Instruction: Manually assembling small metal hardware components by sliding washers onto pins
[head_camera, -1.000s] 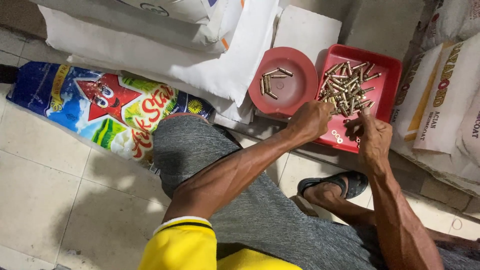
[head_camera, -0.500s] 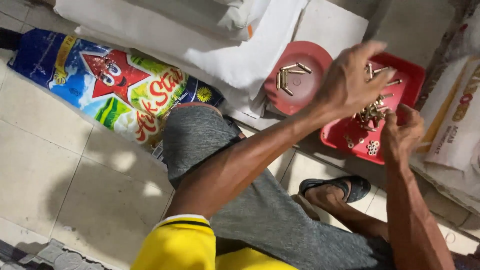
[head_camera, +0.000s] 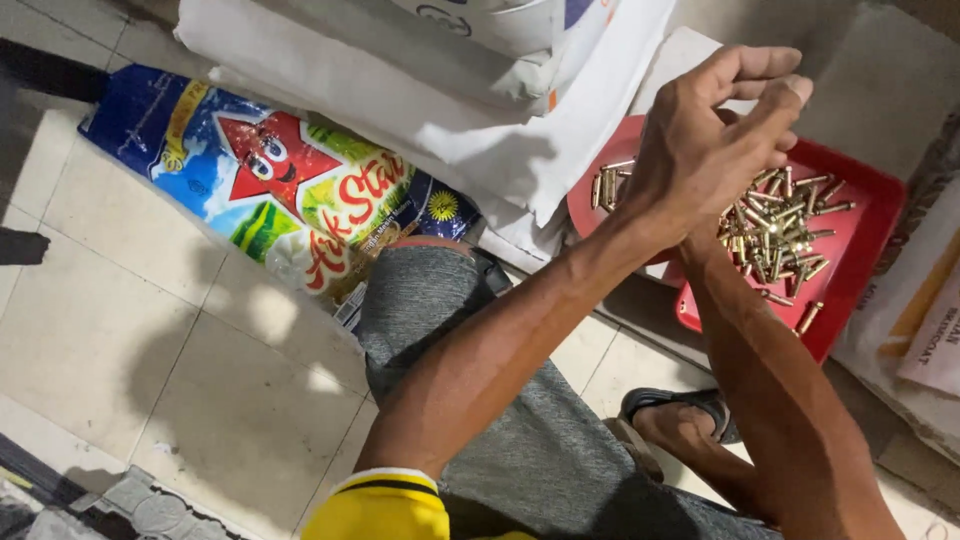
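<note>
My left hand (head_camera: 715, 140) is raised in front of the camera, seen from its back, with the fingertips drawn together. Whether it holds anything is hidden. Only the wrist of my right hand (head_camera: 703, 255) shows; the rest is behind the left hand. Below them a red rectangular tray (head_camera: 865, 255) holds a heap of small brass cylinders (head_camera: 785, 230). Beside it on the left, a red round plate (head_camera: 592, 222) carries a few of the same brass pieces (head_camera: 607, 185).
A colourful plastic bag with a red star (head_camera: 290, 200) lies on the tiled floor (head_camera: 130, 330) to the left. White sacks (head_camera: 450, 110) are piled behind it, and more sacks stand at the right edge. My grey-clad knee (head_camera: 430, 300) and sandalled foot (head_camera: 680, 410) are below.
My left hand has lifted off the tray and moved up toward the camera, and now covers my right hand. The view has shifted closer and to the right.
</note>
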